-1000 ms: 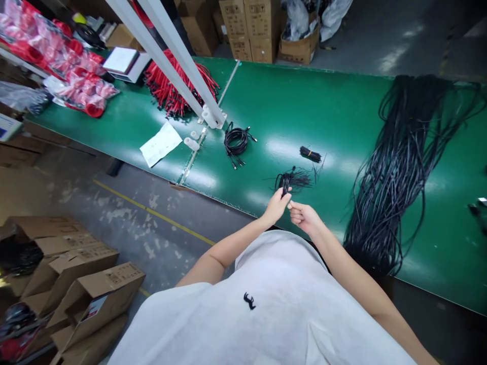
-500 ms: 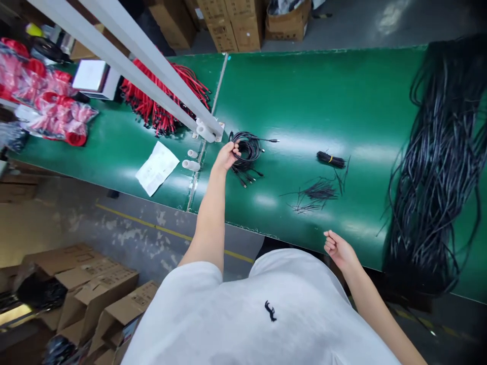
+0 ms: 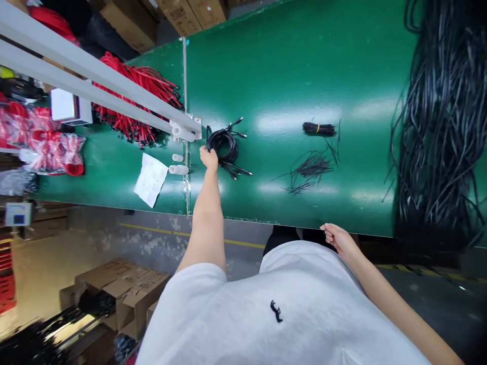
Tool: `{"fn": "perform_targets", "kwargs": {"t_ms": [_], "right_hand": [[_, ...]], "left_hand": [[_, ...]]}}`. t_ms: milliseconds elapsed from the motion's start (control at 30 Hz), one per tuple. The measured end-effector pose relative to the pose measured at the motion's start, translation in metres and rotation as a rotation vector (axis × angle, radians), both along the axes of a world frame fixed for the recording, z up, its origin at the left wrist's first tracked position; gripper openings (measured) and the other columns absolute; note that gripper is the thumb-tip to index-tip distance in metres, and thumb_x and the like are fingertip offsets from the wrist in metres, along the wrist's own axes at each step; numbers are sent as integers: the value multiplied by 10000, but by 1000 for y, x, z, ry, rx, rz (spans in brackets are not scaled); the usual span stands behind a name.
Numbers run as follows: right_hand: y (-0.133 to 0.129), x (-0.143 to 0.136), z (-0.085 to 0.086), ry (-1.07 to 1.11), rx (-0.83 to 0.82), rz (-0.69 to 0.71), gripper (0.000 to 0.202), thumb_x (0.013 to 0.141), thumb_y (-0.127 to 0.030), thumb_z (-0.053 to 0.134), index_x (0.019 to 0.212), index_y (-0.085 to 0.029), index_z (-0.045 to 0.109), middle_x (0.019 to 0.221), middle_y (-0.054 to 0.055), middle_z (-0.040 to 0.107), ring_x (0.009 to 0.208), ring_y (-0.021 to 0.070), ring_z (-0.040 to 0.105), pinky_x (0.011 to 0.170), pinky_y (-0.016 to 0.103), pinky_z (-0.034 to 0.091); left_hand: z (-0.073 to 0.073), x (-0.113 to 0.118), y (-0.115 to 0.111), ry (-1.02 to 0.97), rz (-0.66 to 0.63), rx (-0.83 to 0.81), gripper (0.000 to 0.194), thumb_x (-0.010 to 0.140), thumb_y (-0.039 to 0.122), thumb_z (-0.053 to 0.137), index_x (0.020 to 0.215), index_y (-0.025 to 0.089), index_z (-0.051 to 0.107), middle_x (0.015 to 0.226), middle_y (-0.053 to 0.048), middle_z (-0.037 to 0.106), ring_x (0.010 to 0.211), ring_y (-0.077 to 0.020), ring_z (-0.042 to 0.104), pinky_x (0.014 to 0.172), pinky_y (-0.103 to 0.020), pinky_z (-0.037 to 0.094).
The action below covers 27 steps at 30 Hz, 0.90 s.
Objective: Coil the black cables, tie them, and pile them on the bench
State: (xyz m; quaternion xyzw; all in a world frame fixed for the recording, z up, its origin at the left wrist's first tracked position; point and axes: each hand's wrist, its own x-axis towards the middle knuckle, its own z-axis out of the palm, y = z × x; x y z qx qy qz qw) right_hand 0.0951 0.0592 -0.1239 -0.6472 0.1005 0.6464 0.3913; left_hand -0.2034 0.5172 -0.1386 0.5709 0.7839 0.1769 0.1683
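A coil of black cables with metal-tipped connectors is on the green table, left of the middle. My left hand grips the coil's left side, its fingers closed and partly hidden. Close to the table's front edge is my right hand, fingers curled together with nothing visible in them. Beyond it on the table are a loose pile of thin black ties and a bundle of similar ties held by a yellow band.
White posts rise left of the coil, beside white plastic tubes and a paper sheet. Red cables and bagged red items lie farther left. Long black cables cover the right side.
The view has shifted, so the table items appear farther left. The coil shows rounder, its connector ends spread differently, and my left hand has turned on it. My right hand stays curled.
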Motion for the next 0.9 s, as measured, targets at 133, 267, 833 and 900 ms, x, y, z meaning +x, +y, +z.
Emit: {"fn": "perform_targets", "kwargs": {"t_ms": [133, 267, 833, 900], "right_hand": [[-29, 19, -15, -35, -47, -8, 563, 440, -598, 878, 699, -145, 667, 550, -69, 331, 491, 36, 305, 448, 197, 258], [-60, 23, -28, -63, -116, -106, 593, 396, -604, 897, 698, -145, 675, 544, -72, 317, 489, 32, 292, 437, 190, 266], [-45, -47, -22, -123, -84, 50, 348, 689, -518, 693, 711, -176, 636, 513, -57, 364, 485, 75, 323, 486, 236, 276], [-56, -46, -29, -160, -128, 94, 230, 759, -388, 675, 721, -161, 664, 507, -44, 422, 501, 84, 372, 525, 246, 306]], "left_hand": [[8, -7, 18, 37, -15, 33, 358, 925, 96, 439, 1257, 98, 574, 1280, -185, 606, 1261, -253, 553, 1129, -397, 379], [2, -14, 25, 67, 24, 7, 359, 925, 85, 431, 1243, 73, 598, 1244, -183, 631, 1231, -245, 576, 1120, -377, 387], [8, -10, -27, 180, -359, -21, 341, 950, 155, 393, 1211, 89, 602, 1376, -181, 578, 1412, -228, 417, 1240, -434, 179], [17, -16, -30, 209, -349, 71, 375, 929, 183, 429, 1268, 82, 555, 1431, -161, 541, 1395, -203, 433, 1233, -385, 222]]}}
